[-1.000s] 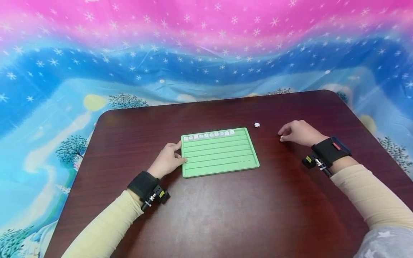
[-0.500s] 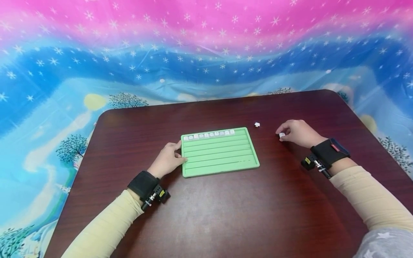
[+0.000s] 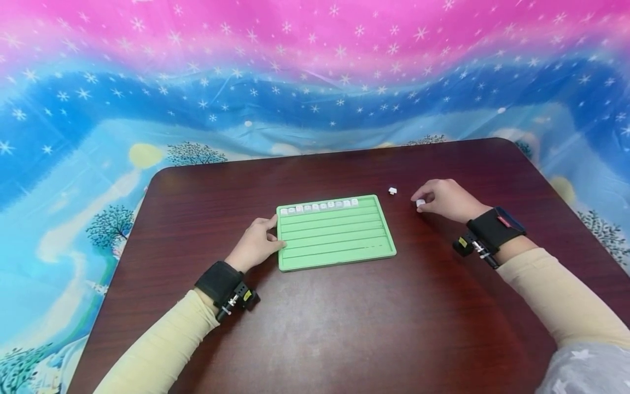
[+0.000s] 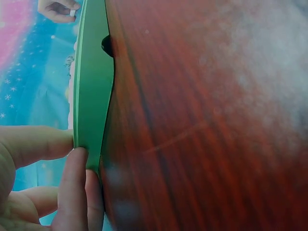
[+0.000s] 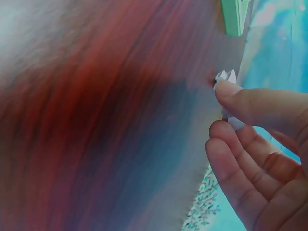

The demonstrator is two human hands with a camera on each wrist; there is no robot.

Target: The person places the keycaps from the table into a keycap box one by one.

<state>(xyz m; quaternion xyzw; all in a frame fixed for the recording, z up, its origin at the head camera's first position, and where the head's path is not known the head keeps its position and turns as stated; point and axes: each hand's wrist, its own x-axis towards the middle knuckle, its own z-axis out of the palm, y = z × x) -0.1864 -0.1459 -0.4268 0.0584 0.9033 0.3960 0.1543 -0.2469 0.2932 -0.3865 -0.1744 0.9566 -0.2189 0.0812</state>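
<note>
A shallow green tray (image 3: pixel 334 235) with ridged rows lies on the table. White keycaps (image 3: pixel 323 206) fill most of its far row, leaving a gap at the right end. At the tray's left edge, my left hand (image 3: pixel 255 244) grips the rim with thumb and fingers; the left wrist view has these fingers (image 4: pixel 72 187) against the green side wall. Right of the tray, my right hand (image 3: pixel 450 200) pinches a white keycap (image 3: pixel 420 203) between thumb and fingers, just over the tabletop. That held keycap (image 5: pixel 235 122) is partly hidden by the thumb in the right wrist view.
A loose white keycap (image 3: pixel 392 190) lies on the table between the tray's far right corner and my right hand. The dark wooden table (image 3: pixel 334 323) ends at the back against a patterned cloth (image 3: pixel 315 82).
My right hand has picked out the keycap at its fingertips and shifted left with it, nearer the tray. The left hand and the tray have stayed put.
</note>
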